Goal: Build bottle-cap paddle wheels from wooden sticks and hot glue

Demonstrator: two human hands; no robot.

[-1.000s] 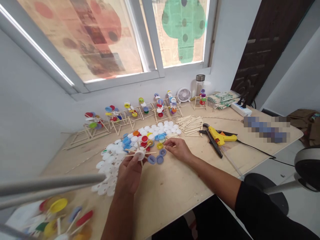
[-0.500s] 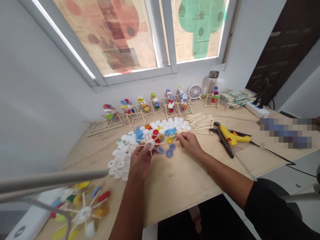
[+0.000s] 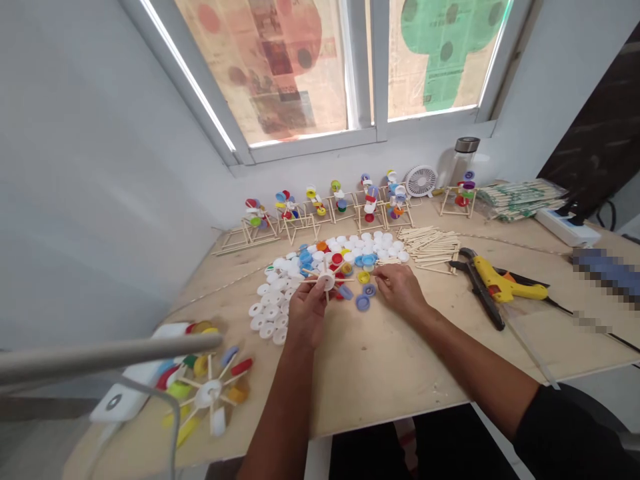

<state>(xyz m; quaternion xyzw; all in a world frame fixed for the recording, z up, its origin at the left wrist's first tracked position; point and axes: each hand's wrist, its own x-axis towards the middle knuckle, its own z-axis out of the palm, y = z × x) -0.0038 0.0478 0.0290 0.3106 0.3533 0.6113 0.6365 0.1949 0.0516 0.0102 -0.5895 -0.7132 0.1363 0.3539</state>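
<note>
My left hand [image 3: 307, 313] grips a white bottle-cap hub [image 3: 327, 281] with thin wooden sticks radiating from it. It is held above the edge of a spread of loose caps. My right hand [image 3: 403, 290] rests low over the table with its fingers curled together; whatever they hold, if anything, is hidden. Just beyond those fingers lies a small pile of short sticks [image 3: 388, 261]. A yellow cap [image 3: 363, 277] and two purple-blue caps [image 3: 363, 303] lie between the hands. White caps [image 3: 271, 312] spread around my left hand.
Finished-looking cap wheels on stick frames [image 3: 371, 203] line the back. A stick pile [image 3: 430, 247] and yellow glue gun [image 3: 507, 283] lie right, near a power strip [image 3: 567, 227]. A small fan [image 3: 421, 181] stands behind. Front left are a wheel [image 3: 208, 395] and a grey metal bar [image 3: 125, 353].
The view has swung left, so everything sits further right in the picture. Both hands keep nearly the same places over the table, the left still holding the cap hub.
</note>
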